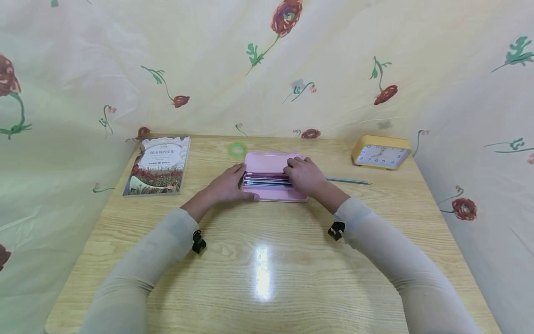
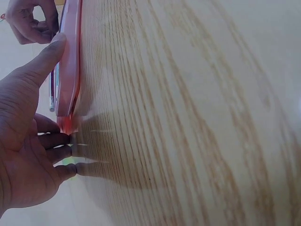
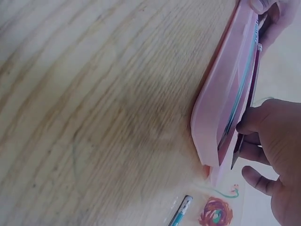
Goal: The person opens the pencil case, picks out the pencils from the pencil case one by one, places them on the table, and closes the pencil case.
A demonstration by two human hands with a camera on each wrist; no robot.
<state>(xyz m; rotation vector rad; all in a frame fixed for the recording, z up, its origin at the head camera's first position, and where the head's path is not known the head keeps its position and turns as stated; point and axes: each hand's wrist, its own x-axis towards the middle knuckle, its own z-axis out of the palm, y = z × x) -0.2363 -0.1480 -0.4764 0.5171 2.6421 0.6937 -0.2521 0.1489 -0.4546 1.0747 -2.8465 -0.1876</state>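
A pink pencil case [image 1: 275,194] lies with its lid [image 1: 267,162] folded back, and several pencils [image 1: 264,182] rest inside. My left hand [image 1: 229,185] holds the case's left end, thumb on the near rim and fingers around the far side. In the left wrist view, the thumb [image 2: 51,54] presses the rim. My right hand [image 1: 306,176] is over the case's right end. The right wrist view shows it pinching a dark red pencil [image 3: 254,84] near its sharpened tip, above the tray with a light-blue pencil [image 3: 242,87] in it.
Another blue pencil [image 1: 348,180] lies on the wooden table [image 1: 233,278] to the right of the case. A yellow clock [image 1: 381,152] stands at the back right. Behind the case is a green tape roll [image 1: 231,150], and a book [image 1: 158,167] lies at the left.
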